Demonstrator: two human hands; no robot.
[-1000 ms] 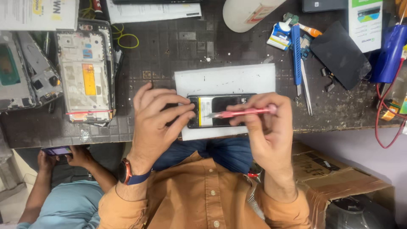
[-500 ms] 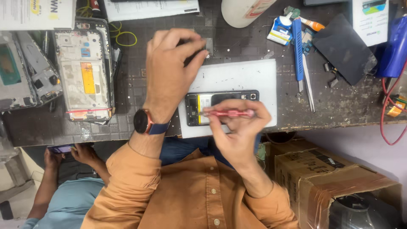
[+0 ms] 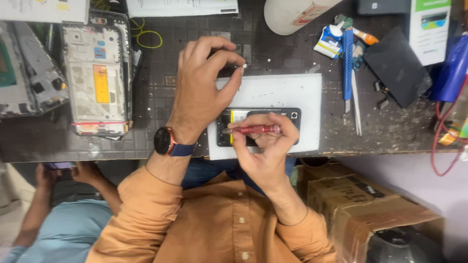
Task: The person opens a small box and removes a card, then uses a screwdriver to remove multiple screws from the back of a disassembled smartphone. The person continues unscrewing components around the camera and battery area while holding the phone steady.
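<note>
The right hand [image 3: 265, 146] is closed around a red screwdriver [image 3: 256, 129], held level across an opened phone [image 3: 258, 125] with its tip pointing toward the phone's left end. The fingers of that hand cover much of the phone's lower half. The phone lies on a white mat [image 3: 287, 95] at the near edge of the table [image 3: 302, 58], roughly midway along it.

The left hand [image 3: 200, 92] is raised over the mat's far left corner, thumb and forefinger pinched on a tiny pale piece [image 3: 244, 65], too small to tell what it is. A watch with a dark face [image 3: 165, 141] sits on that wrist, above an orange sleeve [image 3: 141, 214].

To the left of the hands, a stripped phone frame with a yellow strip [image 3: 100, 78] lies on the table, and another frame [image 3: 29, 73] lies beside it at the left edge. A yellow-green loop of wire [image 3: 146, 35] rests behind them. Papers [image 3: 183, 7] lie along the far edge, next to a white rounded container [image 3: 292, 14].

To the right of the mat stand a blue-handled tool [image 3: 347, 56], tweezers [image 3: 357, 109], a small glue bottle [image 3: 329, 41], a dark flat panel [image 3: 397, 65] and red wires [image 3: 441, 131] near the right edge. A cardboard box [image 3: 370, 204] sits below the table's near edge. Another person in a light blue shirt [image 3: 63, 219] is low at the left, both hands on a small device [image 3: 58, 165].
</note>
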